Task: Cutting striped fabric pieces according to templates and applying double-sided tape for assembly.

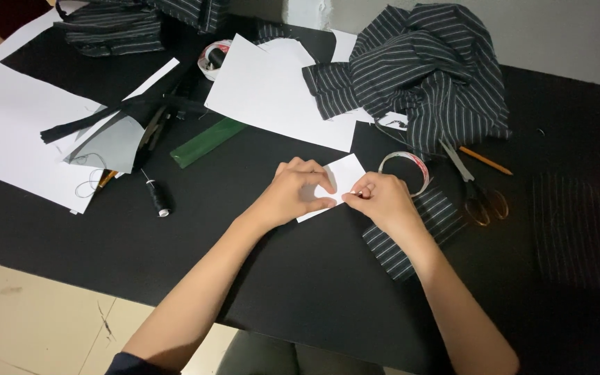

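Bare forearms (dark sleeve edge, left arm (pixel 130 363))

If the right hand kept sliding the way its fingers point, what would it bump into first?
The right hand points left, toward the left hand. It would likely meet those fingers first, over the small white paper both hands pinch.

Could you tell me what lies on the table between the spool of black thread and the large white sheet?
A green ruler lies between the spool of black thread and the large white sheet, as the head view shows.
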